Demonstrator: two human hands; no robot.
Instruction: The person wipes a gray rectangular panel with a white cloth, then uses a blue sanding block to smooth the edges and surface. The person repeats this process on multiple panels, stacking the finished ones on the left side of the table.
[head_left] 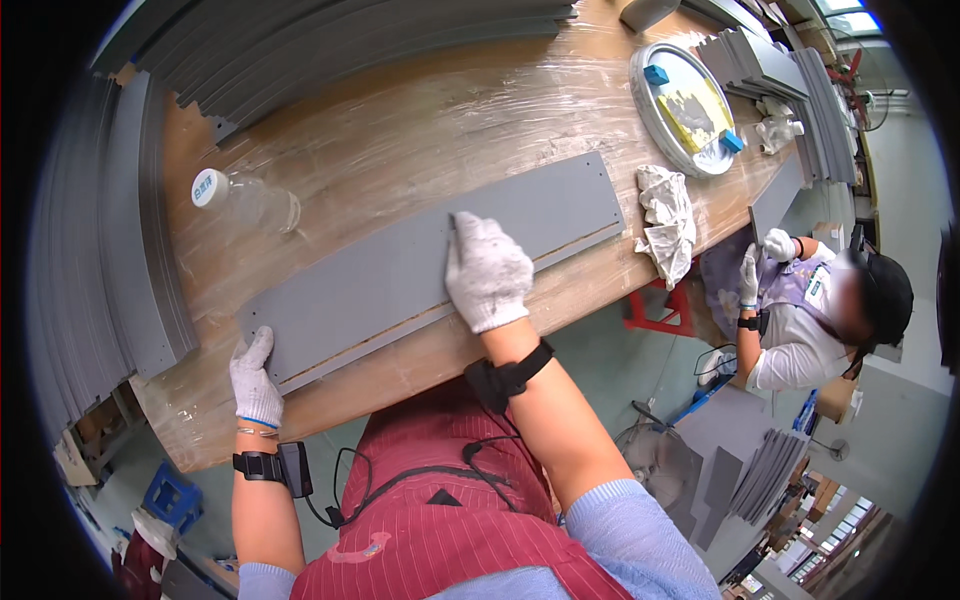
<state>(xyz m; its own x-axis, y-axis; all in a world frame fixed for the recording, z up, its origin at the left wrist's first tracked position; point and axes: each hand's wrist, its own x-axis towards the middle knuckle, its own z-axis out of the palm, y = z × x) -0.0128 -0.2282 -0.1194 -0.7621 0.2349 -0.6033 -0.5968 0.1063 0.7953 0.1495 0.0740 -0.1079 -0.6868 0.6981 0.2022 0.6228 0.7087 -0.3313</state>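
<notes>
A long grey board [400, 255] lies flat and slantwise on the film-covered table, small holes near its ends and a groove along its near edge. My left hand [256, 378], in a white glove, grips the board's left end, thumb against the corner. My right hand [488, 275], also gloved, rests on the board past its middle with its fingers curled together. Something small and dark shows at those fingertips, but the hand hides most of it. Beyond the board's left half, a clear bottle [255, 203] with a white cap lies on its side.
Stacked grey boards stand left [85, 250] and along the back [340, 45]. A crumpled white cloth [665, 225] lies right of the board, near a round white lid [645, 115] carrying a yellow sheet and blue blocks. At right, a co-worker [800, 310] handles another panel.
</notes>
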